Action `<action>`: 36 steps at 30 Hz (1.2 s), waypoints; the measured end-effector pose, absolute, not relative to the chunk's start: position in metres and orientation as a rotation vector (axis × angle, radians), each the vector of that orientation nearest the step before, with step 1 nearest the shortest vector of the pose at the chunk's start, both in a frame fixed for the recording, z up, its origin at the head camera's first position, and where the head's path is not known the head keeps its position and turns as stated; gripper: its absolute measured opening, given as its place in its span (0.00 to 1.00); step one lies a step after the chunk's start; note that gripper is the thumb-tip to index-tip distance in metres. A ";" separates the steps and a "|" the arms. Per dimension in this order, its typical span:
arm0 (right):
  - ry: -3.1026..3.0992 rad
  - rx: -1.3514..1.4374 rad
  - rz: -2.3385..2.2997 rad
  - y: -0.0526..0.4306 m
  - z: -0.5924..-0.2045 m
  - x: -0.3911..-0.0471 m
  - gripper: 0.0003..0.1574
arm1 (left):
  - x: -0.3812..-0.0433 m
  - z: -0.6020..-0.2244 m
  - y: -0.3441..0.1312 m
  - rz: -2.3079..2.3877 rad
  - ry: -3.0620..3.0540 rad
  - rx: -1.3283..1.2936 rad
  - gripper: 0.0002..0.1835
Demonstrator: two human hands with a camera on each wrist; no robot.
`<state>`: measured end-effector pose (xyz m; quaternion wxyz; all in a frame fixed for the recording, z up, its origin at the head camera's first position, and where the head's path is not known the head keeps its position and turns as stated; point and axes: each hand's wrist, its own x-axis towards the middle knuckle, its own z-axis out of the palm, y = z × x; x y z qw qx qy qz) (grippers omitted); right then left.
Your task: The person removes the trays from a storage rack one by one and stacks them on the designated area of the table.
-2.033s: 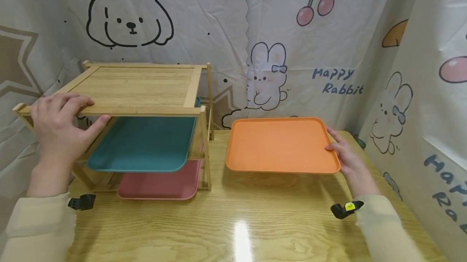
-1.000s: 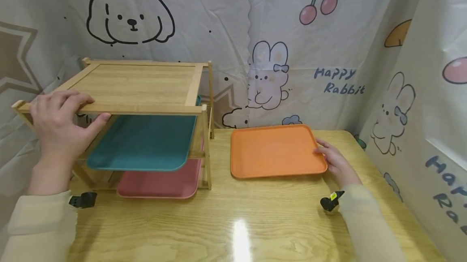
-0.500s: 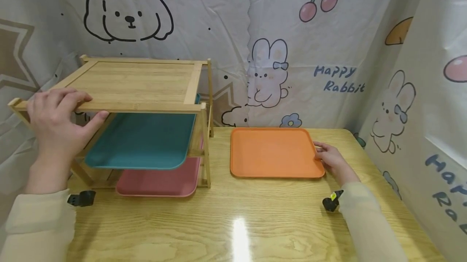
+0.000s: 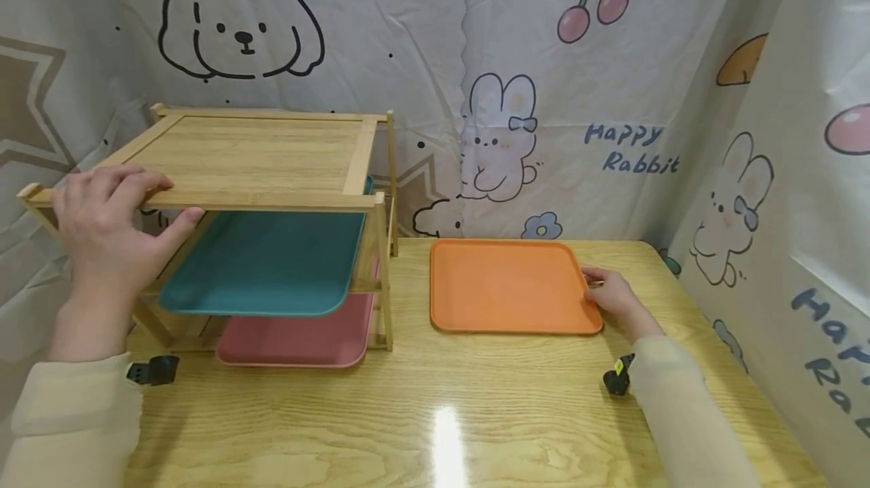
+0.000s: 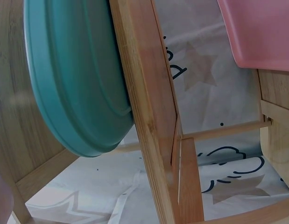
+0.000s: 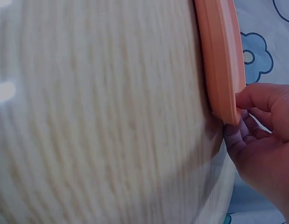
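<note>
My left hand (image 4: 112, 239) grips the front edge of a wooden rack's top shelf (image 4: 258, 155), fingers over it and thumb below. On the rack's middle level lies a teal tray (image 4: 272, 265), its front sticking out. Lower down is a pink tray (image 4: 299, 333), partly hidden by the teal one. To the right, an orange tray (image 4: 510, 284) lies on the table. My right hand (image 4: 615, 299) pinches its right rim; in the right wrist view, thumb and fingers sit on either side of the orange rim (image 6: 223, 70).
The wood-grain table (image 4: 326, 420) runs in front of the rack and orange tray. A printed cloth (image 4: 428, 35) hangs close behind and along both sides. The rack's right front post (image 4: 384, 276) stands between the stacked trays and the orange one.
The orange tray was held above the table in my right hand. It has come down and slightly left onto the tabletop, still pinched. My left hand has kept its place on the rack.
</note>
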<state>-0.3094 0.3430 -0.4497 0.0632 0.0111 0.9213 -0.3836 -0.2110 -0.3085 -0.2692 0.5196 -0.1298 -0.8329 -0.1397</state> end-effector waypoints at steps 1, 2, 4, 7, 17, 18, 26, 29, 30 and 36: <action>2.790 0.028 -1.149 0.343 -0.450 -0.309 0.37 | -0.211 -0.269 -0.309 -0.334 -1.996 -0.313 0.41; 2.792 0.025 -1.139 0.344 -0.450 -0.310 0.37 | -0.211 -0.269 -0.309 -0.333 -1.995 -0.313 0.41; 2.802 0.017 -1.119 0.345 -0.449 -0.309 0.37 | -0.211 -0.269 -0.309 -0.331 -1.994 -0.315 0.41; 2.801 -0.001 -1.105 0.345 -0.446 -0.306 0.38 | -0.210 -0.269 -0.309 -0.332 -1.990 -0.316 0.41; 2.855 -0.022 -1.226 0.327 -0.414 -0.291 0.37 | -0.213 -0.267 -0.308 -0.339 -1.957 -0.339 0.41; 2.862 -0.016 -1.234 0.324 -0.410 -0.291 0.37 | -0.213 -0.267 -0.308 -0.341 -1.955 -0.339 0.40; 2.865 0.044 -1.282 0.293 -0.378 -0.276 0.39 | -0.212 -0.267 -0.308 -0.348 -1.971 -0.336 0.40; 2.878 0.023 -1.317 0.281 -0.367 -0.268 0.40 | -0.212 -0.267 -0.308 -0.350 -1.978 -0.332 0.41; 2.878 -0.001 -1.344 0.277 -0.363 -0.265 0.40 | -0.212 -0.267 -0.309 -0.350 -1.979 -0.331 0.41; 2.848 -0.124 -1.484 0.253 -0.343 -0.248 0.43 | -0.212 -0.267 -0.310 -0.345 -1.983 -0.329 0.41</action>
